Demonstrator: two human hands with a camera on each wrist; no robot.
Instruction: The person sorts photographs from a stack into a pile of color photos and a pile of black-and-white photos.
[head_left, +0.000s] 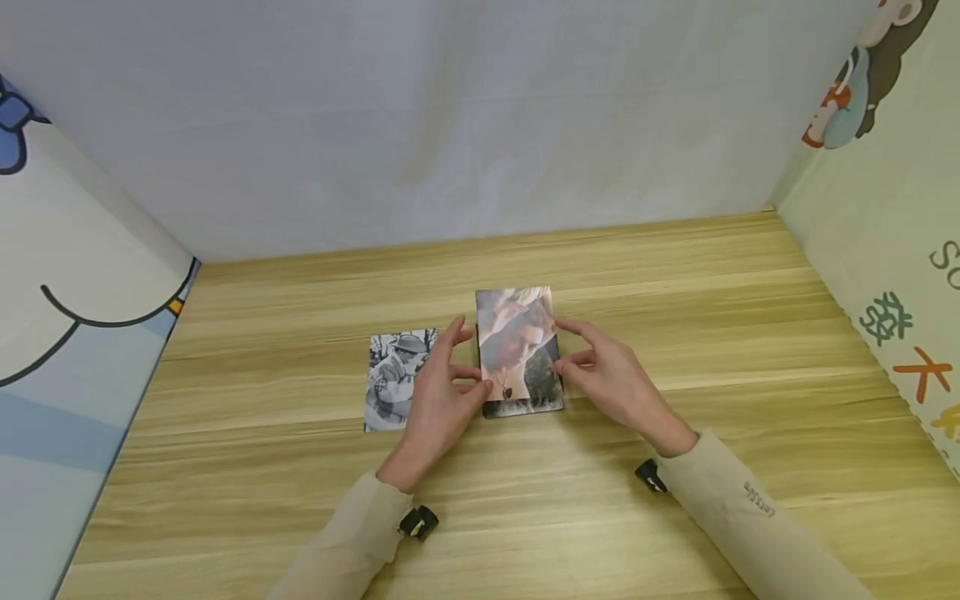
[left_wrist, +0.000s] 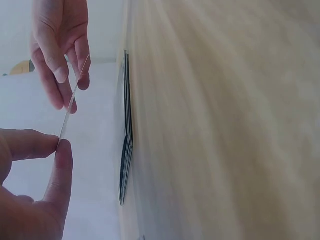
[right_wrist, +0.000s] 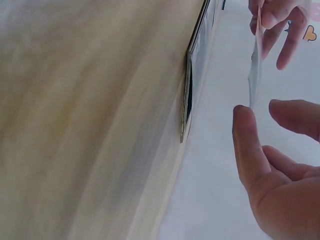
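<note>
From the head view we see the colour photo (head_left: 517,346) face-on, a portrait print held a little above the wooden counter (head_left: 675,317), but not how high it sits. The wrist views fill that in: in them the colour photo (left_wrist: 72,97) appears only as a thin edge, clear of the counter, with a small stack of prints (left_wrist: 126,150) lying flat on the wood right beneath it. The right wrist view shows the same stack of prints (right_wrist: 189,100) edge-on, several thin layers that we cannot count exactly, and the photo's edge (right_wrist: 255,65) apart from it.

Our left hand (head_left: 438,400) reaches in from the near edge of the counter, with its thumb and forefinger pinching the photo's left edge; the left wrist view shows these fingers (left_wrist: 60,165) pressed together on the sheet. Our right hand (head_left: 611,379) comes in from the photo's other side, its fingers (right_wrist: 250,145) loosely spread; the thumb and forefinger bracket the right edge, though we cannot tell whether they actually touch it. Both forearms wear beige sleeves.

Counting: one colour photo in hand, one stack under it, and one black-and-white photo (head_left: 396,379) lying flat on the counter just left of the colour photo, partly covered by our left hand.
</note>
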